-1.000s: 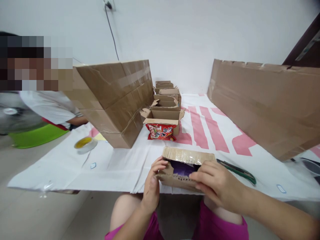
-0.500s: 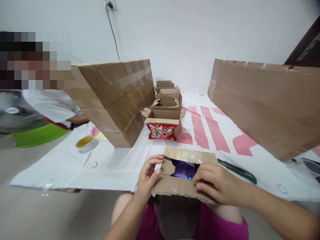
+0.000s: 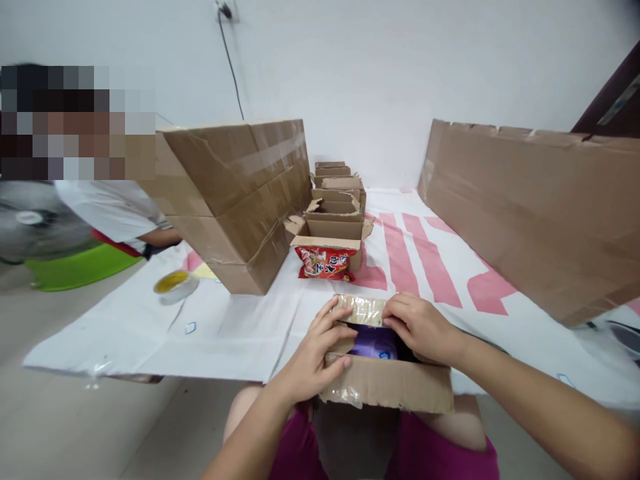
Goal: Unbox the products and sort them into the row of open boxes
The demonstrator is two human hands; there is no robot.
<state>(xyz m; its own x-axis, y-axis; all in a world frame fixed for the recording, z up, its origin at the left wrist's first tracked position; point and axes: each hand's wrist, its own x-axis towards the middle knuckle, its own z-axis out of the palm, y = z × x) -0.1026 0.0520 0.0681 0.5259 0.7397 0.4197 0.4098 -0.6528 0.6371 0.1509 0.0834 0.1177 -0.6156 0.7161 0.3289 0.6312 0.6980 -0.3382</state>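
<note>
Two hands of yours touch the open box [image 3: 395, 377] at the table [image 3: 240, 360] edge. Its long side runs left to right across your body, and its near flap [image 3: 400, 393] leans toward your knees [image 3: 249, 407]. Your left hand [image 3: 315, 357] lies over the box's left end, fingers spread, thumb by the near flap; you can't tell from here if it grips. Your right hand [image 3: 423, 327] pinches the far flap [image 3: 364, 308]. The box sits between both hands, so neither is nearer to it. Inside the box, a shiny purple pack [image 3: 373, 343] shows between the flaps. Left of the box, and a bit past it, lies a roll of tape [image 3: 176, 287]. Straight past the box, a red packet [image 3: 325, 263] touches the first of a row of open boxes [image 3: 335, 230]. Farther left of the box is a stack of boxes [image 3: 230, 207]; to its right is a big cardboard wall [image 3: 530, 213].
</note>
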